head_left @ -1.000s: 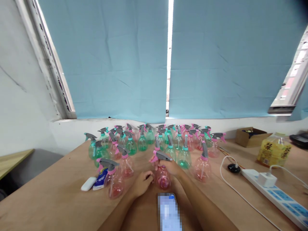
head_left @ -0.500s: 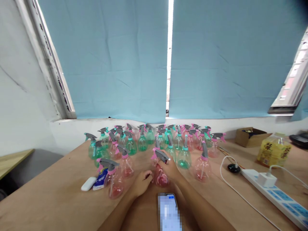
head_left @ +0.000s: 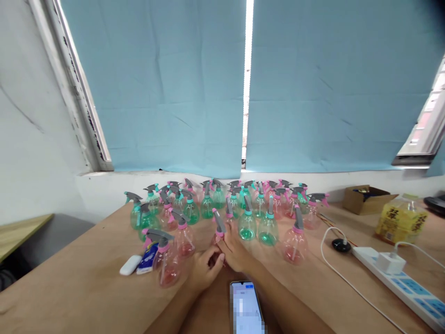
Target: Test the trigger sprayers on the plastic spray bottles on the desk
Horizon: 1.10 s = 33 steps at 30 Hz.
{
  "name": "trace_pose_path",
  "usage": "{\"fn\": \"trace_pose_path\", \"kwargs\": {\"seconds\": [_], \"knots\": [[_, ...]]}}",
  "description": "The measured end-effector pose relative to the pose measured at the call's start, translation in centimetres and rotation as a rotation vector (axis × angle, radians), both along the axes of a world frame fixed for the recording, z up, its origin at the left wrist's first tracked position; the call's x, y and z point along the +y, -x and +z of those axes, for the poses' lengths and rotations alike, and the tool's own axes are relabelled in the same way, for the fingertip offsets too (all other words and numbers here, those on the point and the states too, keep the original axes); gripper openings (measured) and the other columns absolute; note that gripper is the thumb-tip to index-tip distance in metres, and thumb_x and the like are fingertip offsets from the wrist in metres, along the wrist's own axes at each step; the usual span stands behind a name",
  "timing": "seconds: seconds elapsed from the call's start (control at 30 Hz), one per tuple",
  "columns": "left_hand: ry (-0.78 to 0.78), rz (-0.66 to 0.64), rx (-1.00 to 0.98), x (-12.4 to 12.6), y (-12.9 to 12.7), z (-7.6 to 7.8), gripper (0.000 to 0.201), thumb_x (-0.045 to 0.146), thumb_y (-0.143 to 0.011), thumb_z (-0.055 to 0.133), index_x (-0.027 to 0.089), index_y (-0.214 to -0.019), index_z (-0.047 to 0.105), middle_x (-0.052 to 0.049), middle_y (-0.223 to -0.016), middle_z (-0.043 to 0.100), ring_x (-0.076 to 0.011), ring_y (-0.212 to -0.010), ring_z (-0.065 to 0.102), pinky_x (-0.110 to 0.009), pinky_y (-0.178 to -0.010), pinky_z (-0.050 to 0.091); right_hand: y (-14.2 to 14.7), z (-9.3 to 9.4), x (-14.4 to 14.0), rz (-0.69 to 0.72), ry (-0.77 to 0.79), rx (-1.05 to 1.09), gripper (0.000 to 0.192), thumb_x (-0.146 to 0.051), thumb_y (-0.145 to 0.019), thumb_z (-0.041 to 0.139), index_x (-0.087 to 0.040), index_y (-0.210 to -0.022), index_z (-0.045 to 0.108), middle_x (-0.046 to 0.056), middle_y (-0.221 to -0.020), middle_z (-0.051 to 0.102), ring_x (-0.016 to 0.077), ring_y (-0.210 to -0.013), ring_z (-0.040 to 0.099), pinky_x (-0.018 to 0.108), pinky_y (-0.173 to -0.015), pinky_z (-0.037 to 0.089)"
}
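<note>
Between my hands is a pink spray bottle with a grey and pink spray head point(head_left: 219, 223) pointing up and away; its body is mostly hidden by my fingers. My right hand point(head_left: 235, 250) wraps the right side of it, below the collar. My left hand point(head_left: 206, 268), its fingers curled, presses against the left side. Just behind stands another pink spray bottle point(head_left: 230, 223), partly covered. To the right are two green-tinted bottles point(head_left: 247, 227) and a pink one point(head_left: 295, 246). On the left a pink bottle point(head_left: 169, 266) is closest to my left forearm.
Many more green and pink spray bottles point(head_left: 191, 211) crowd toward the wall. A phone point(head_left: 245, 306) lies between my forearms. At left are a white case point(head_left: 130, 265) and a blue packet point(head_left: 148, 257); at right, a power strip point(head_left: 399, 283), a yellow-labelled jug point(head_left: 401, 220) and a cardboard box point(head_left: 365, 204).
The held bottle's spray head has turned from pointing left to pointing away and has shifted slightly left. My left hand has closed in against the bottle, and my right hand has moved lower and left.
</note>
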<state>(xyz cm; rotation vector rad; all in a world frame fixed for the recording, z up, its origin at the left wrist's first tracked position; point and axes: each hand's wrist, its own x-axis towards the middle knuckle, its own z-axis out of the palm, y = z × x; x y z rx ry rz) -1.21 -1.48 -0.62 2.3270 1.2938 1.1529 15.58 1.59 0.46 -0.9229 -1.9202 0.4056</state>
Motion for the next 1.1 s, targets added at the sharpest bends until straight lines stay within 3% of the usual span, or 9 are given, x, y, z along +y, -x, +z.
{"fn": "trace_pose_path", "kwargs": {"seconds": [0.13, 0.3, 0.43, 0.5, 0.57, 0.67, 0.83, 0.97, 1.1], "knots": [[-0.008, 0.173, 0.025, 0.6, 0.3, -0.6, 0.029, 0.047, -0.091, 0.052, 0.023, -0.078, 0.061, 0.002, -0.061, 0.06, -0.014, -0.056, 0.053, -0.026, -0.06, 0.038, -0.1, -0.3, 0.1, 0.113, 0.111, 0.05, 0.051, -0.024, -0.098, 0.04, -0.029, -0.149, 0.037, 0.009, -0.134, 0.049, 0.022, -0.128, 0.047, 0.042, -0.11, 0.037], [-0.052, 0.307, 0.002, 1.3, 0.6, -0.8, 0.034, 0.048, -0.088, 0.056, 0.022, -0.065, 0.053, 0.002, -0.055, 0.054, -0.0132, -0.053, 0.049, -0.026, -0.058, 0.032, -0.3, -0.4, 0.5, 0.185, 0.086, 0.12, 0.053, -0.017, -0.092, 0.045, -0.029, -0.143, 0.047, 0.006, -0.136, 0.055, 0.0225, -0.128, 0.048, 0.042, -0.111, 0.036], [-0.087, 0.329, 0.017, 1.7, 0.6, -0.6, 0.044, 0.048, -0.09, 0.054, 0.021, -0.056, 0.047, 0.002, -0.053, 0.05, -0.0122, -0.051, 0.045, -0.026, -0.057, 0.028, -0.8, -0.4, 1.0, -0.08, -0.054, 0.155, 0.036, -0.013, -0.086, 0.046, -0.024, -0.108, 0.072, 0.008, -0.108, 0.063, 0.0244, -0.106, 0.055, 0.042, -0.098, 0.042], [-0.079, 0.34, 0.018, 1.8, 0.7, -0.6, 0.047, 0.05, -0.091, 0.052, 0.02, -0.055, 0.046, 0.003, -0.053, 0.049, -0.012, -0.051, 0.043, -0.026, -0.057, 0.027, -1.1, -0.3, 1.2, -0.284, -0.139, 0.137, 0.036, -0.013, -0.083, 0.048, -0.024, -0.105, 0.073, 0.01, -0.115, 0.058, 0.0275, -0.11, 0.051, 0.046, -0.098, 0.039], [-0.051, 0.357, 0.026, 2.0, 0.7, -0.6, 0.048, 0.052, -0.091, 0.051, 0.02, -0.056, 0.046, 0.003, -0.053, 0.049, -0.012, -0.051, 0.042, -0.027, -0.056, 0.025, -1.3, -0.3, 1.3, -0.404, -0.16, 0.048, 0.044, -0.014, -0.08, 0.052, -0.027, -0.119, 0.07, 0.011, -0.136, 0.047, 0.0326, -0.12, 0.043, 0.052, -0.101, 0.034], [0.0, 0.364, 0.043, 2.4, 0.9, -0.5, 0.049, 0.052, -0.092, 0.049, 0.02, -0.056, 0.048, 0.003, -0.053, 0.05, -0.012, -0.051, 0.043, -0.026, -0.055, 0.023, -1.4, -0.4, 1.6, -0.42, -0.084, -0.124, 0.049, -0.02, -0.085, 0.054, -0.034, -0.131, 0.063, 0.01, -0.151, 0.033, 0.0366, -0.121, 0.04, 0.055, -0.097, 0.033], [0.084, 0.312, -0.011, 3.0, 1.2, -0.6, 0.045, 0.051, -0.093, 0.05, 0.02, -0.06, 0.054, 0.002, -0.058, 0.059, -0.014, -0.055, 0.052, -0.024, -0.057, 0.028, -1.4, -0.7, 2.1, -0.389, -0.05, -0.231, 0.046, -0.021, -0.089, 0.052, -0.035, -0.131, 0.063, 0.009, -0.149, 0.038, 0.0322, -0.114, 0.043, 0.05, -0.094, 0.034], [0.141, 0.262, -0.026, 2.9, 1.1, -0.6, 0.045, 0.053, -0.095, 0.047, 0.02, -0.07, 0.064, -0.002, -0.068, 0.069, -0.0182, -0.064, 0.061, -0.024, -0.06, 0.033, -1.6, -0.5, 1.7, -0.432, -0.106, -0.209, 0.032, -0.022, -0.09, 0.053, -0.03, -0.117, 0.069, 0.01, -0.14, 0.045, 0.0317, -0.116, 0.042, 0.046, -0.093, 0.033], [0.164, 0.248, 0.007, 2.6, 1.0, -0.1, 0.043, 0.051, -0.097, 0.043, 0.02, -0.088, 0.071, -0.005, -0.082, 0.075, -0.0203, -0.074, 0.066, -0.024, -0.064, 0.038, -1.7, -0.3, 1.0, -0.504, -0.176, -0.17, 0.022, -0.034, -0.097, 0.048, -0.023, -0.095, 0.066, 0.011, -0.117, 0.057, 0.0297, -0.107, 0.046, 0.042, -0.087, 0.033]]}}
